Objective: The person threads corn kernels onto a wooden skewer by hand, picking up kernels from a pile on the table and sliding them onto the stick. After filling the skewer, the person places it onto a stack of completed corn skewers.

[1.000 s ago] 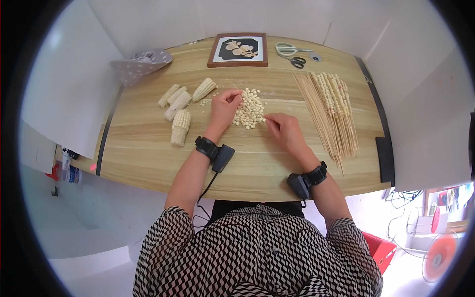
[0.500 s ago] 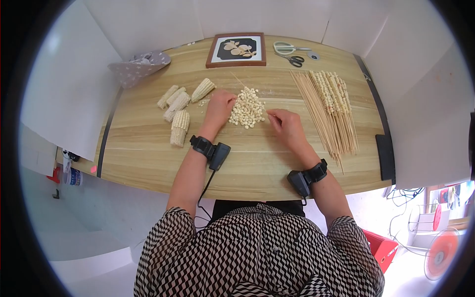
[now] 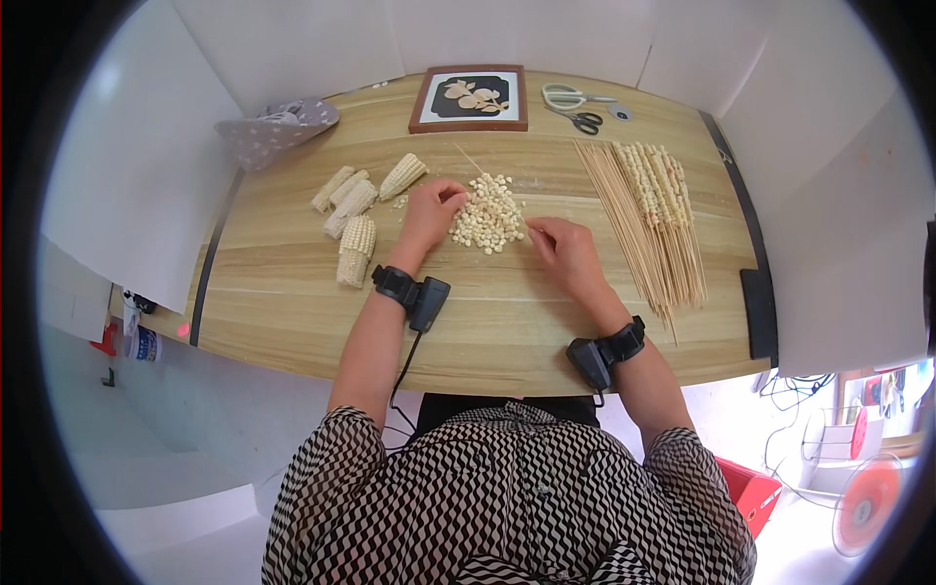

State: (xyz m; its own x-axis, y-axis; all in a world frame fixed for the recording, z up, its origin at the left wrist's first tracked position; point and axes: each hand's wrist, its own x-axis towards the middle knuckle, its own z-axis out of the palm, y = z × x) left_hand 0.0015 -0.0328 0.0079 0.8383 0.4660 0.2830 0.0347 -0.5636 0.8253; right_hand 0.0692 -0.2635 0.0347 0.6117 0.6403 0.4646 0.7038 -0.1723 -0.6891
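Note:
A loose pile of pale corn kernels (image 3: 486,226) lies on the wooden table between my hands. At its left edge is my left hand (image 3: 433,213), thumb and fingertips drawn together; anything between them is too small to make out. My right hand (image 3: 567,252) is pinched closed at the pile's right side, on a thin skewer (image 3: 466,154). The skewer's far end sticks out beyond the pile, in line with my right fingertips, and kernels hide its middle. Left of my left hand lie several corn cobs (image 3: 357,249), some partly stripped.
Bare bamboo skewers (image 3: 624,224) and skewers threaded with kernels (image 3: 655,180) lie on the right. Scissors (image 3: 585,122) and a framed flower picture (image 3: 468,126) are at the back. A grey patterned cloth item (image 3: 278,132) sits back left. Cables hang from both wrist devices.
My left hand has shifted very slightly at the pile's edge. The right hand keeps its pinch in the same place. The view has moved a little.

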